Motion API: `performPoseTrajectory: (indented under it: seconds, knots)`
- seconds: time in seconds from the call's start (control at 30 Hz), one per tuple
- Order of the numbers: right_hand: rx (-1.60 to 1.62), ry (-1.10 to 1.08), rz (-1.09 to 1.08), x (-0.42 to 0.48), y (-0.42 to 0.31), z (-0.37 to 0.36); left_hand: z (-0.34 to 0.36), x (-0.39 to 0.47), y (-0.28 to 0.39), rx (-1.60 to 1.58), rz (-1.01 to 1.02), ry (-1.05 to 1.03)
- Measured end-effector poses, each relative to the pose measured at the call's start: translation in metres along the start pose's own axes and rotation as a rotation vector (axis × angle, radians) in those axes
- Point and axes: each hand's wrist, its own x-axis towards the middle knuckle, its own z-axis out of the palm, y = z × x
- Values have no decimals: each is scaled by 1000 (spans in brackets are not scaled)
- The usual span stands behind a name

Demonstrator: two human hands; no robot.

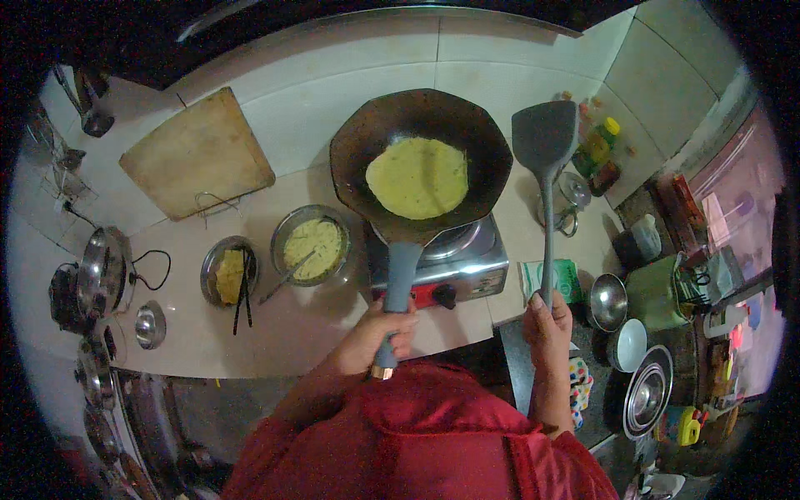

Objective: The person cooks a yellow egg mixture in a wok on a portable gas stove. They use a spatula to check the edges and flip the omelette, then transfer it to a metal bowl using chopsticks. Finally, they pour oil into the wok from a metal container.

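Note:
My left hand (389, 331) grips the grey handle of a dark wok (353, 137), which is above a steel tabletop stove (462, 269). A round yellow-green pancake (419, 178) lies flat in the wok, with a thin shadow across it. In my right hand (549, 319) is a grey turner spatula (547, 134), held upright to the right of the wok with its blade raised. Left of the stove stands a bowl of yellow-green batter (312, 250) with a spoon in it. Beside that, a steel plate (209, 269) carries folded pancakes (230, 275) and a pair of black chopsticks (242, 294).
A wooden cutting board (200, 156) leans against the tiled wall at back left. A small steel bowl (150, 325) sits on the left counter. To the right are a glass jug (565, 197), a green packet (553, 280), bottles (597, 147), stacked bowls (628, 345) and steel basins (648, 394).

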Motion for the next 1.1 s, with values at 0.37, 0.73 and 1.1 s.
performPoseTrajectory:
  seconds: [0.37, 0.73, 1.1]
  knots:
    - [-18, 111, -27, -15, -10, -26, 11, 61, -23, 18, 131, -23]
    - [-40, 126, -45, -17, -5, -30, 2, 87, -36, -9, 139, 7]
    - [2, 115, -23, -19, -3, -21, -6, 93, -41, -36, 123, -30]
